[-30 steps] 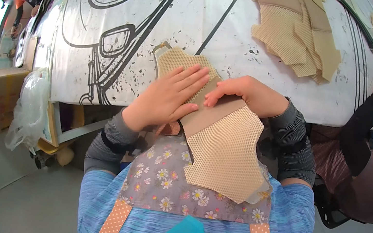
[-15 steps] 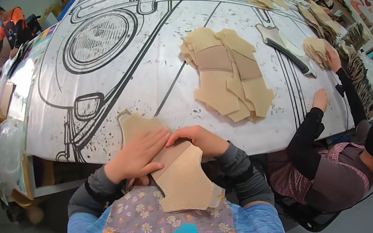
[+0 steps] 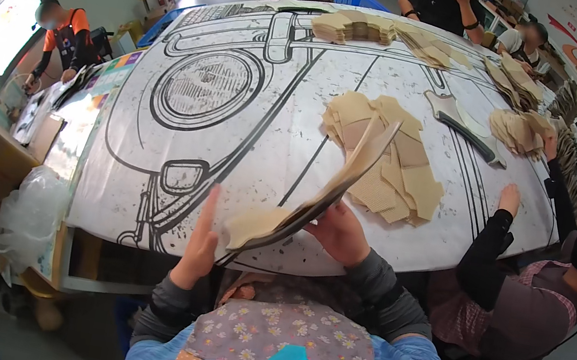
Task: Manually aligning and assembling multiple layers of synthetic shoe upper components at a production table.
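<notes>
A curved panel [image 3: 327, 200] with beige mesh fabric on it and a dark edge stands tilted up above the table's near edge, seen nearly edge-on. My right hand [image 3: 342, 235] grips it from below along its right side. My left hand [image 3: 200, 245] is off the panel, just left of its lower end, fingers stretched upward and somewhat blurred. Beyond the panel lies a pile of beige mesh fabric pieces [image 3: 404, 170], partly hidden by the panel's upper end. To the right of that pile is a pale shaped board [image 3: 447, 106] with a black strip [image 3: 470, 137].
The white table [image 3: 116, 185] has black line drawings on it. More beige stacks [image 3: 352, 27] lie at the far edge. At right, a co-worker's hand [image 3: 551, 140] touches another fabric pile [image 3: 514, 131]. A plastic bag [image 3: 31, 209] hangs at the left corner.
The panel has swung from lying flat before me to standing tilted, its far end raised. My left hand has come off it; my right hand has moved to its underside. The view has tipped up.
</notes>
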Demonstrator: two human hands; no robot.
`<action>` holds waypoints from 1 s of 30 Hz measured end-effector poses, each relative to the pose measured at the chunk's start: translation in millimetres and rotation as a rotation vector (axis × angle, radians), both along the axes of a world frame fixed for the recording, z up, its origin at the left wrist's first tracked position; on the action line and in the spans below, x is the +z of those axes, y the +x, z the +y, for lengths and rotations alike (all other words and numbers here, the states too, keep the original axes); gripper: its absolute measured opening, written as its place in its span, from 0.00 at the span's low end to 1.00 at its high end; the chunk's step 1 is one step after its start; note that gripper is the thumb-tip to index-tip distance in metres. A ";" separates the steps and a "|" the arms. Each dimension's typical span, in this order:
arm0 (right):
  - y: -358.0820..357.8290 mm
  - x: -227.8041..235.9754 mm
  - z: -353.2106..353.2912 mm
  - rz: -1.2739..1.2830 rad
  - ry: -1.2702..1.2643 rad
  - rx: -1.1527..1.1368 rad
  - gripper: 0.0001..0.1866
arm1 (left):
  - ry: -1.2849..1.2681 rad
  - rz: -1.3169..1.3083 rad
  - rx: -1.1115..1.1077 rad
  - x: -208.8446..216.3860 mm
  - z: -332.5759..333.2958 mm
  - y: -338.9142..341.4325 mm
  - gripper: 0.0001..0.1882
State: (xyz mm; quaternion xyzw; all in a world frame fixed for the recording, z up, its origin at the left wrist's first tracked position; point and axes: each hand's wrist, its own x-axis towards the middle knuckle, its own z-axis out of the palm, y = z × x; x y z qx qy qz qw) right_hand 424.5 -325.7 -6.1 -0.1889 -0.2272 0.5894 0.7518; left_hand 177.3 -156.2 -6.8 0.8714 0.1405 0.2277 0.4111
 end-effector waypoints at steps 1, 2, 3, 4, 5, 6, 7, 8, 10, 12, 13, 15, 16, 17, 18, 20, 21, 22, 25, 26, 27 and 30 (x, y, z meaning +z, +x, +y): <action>0.2 10.9 3.7 0.185 0.123 0.062 0.18 | -0.063 -0.151 0.031 -2.0 -1.7 3.2 0.41; 0.5 7.2 13.2 0.183 0.131 0.063 0.18 | -0.127 -0.302 0.061 -3.9 -4.1 7.3 0.42; 1.2 -0.2 24.0 0.390 0.267 0.116 0.18 | -0.192 -0.453 0.083 -3.8 -8.3 14.1 0.43; -2.9 0.1 35.8 0.598 0.401 0.177 0.19 | -0.257 -0.603 0.109 -4.5 -10.8 19.4 0.44; -9.0 2.2 41.7 0.596 0.409 0.178 0.19 | -0.323 -0.753 0.134 -4.0 -13.5 24.1 0.45; -18.7 13.9 45.6 0.700 0.372 0.205 0.19 | -0.369 -0.737 0.069 -1.6 -16.8 28.5 0.43; -27.7 19.7 50.5 0.805 0.334 0.234 0.19 | -0.365 -0.737 0.063 1.4 -19.5 33.3 0.43; -36.2 13.3 57.7 0.810 0.341 0.289 0.21 | -0.220 -0.560 0.058 5.1 -20.8 38.8 0.40; -51.5 15.4 60.0 0.717 0.299 0.333 0.22 | -0.046 -0.488 -0.005 17.3 -15.5 58.0 0.31; -57.6 8.8 46.0 0.207 0.036 0.215 0.22 | -0.041 -0.489 -0.049 33.2 -21.2 45.4 0.18; -54.8 8.3 36.0 -0.206 -0.181 0.059 0.21 | 0.159 -0.448 -0.093 39.3 -11.3 40.9 0.15; -44.2 21.0 15.4 -0.267 -0.169 0.090 0.16 | 0.282 -0.394 -0.001 48.4 -14.3 34.5 0.12; -31.3 16.3 9.4 -0.262 -0.169 0.086 0.16 | 0.514 -0.390 -0.044 54.4 -8.2 34.5 0.13; -14.3 7.4 3.9 -0.544 -0.253 0.250 0.15 | 0.511 -0.386 -0.050 56.0 -8.5 27.7 0.13; 2.5 1.6 -2.7 -0.827 -0.334 0.424 0.14 | 0.372 -0.218 -0.093 54.1 -12.1 18.1 0.13; 25.0 11.3 -25.5 -1.008 -0.437 0.552 0.07 | 0.248 -0.113 -0.153 41.1 -21.3 6.6 0.14; 33.3 20.6 -39.5 -1.001 -0.450 0.553 0.07 | 0.236 -0.112 -0.159 44.2 -27.3 8.4 0.14; 37.4 28.6 -52.5 -0.941 -0.533 0.446 0.08 | -0.048 0.121 -0.213 52.5 -37.7 5.3 0.13; 41.0 33.9 -61.5 -0.887 -0.633 0.237 0.10 | -0.180 0.260 -0.348 44.6 -46.2 4.0 0.13; 41.2 34.7 -62.6 -0.903 -0.639 0.134 0.10 | -0.223 0.228 -0.361 43.1 -45.4 2.9 0.14; 38.5 35.7 -60.0 -0.900 -0.645 0.142 0.10 | -0.266 0.195 -0.371 41.9 -45.3 3.0 0.15; 13.4 49.8 -41.7 -1.209 -0.340 0.095 0.09 | -0.266 0.145 -0.472 38.8 -47.4 3.8 0.16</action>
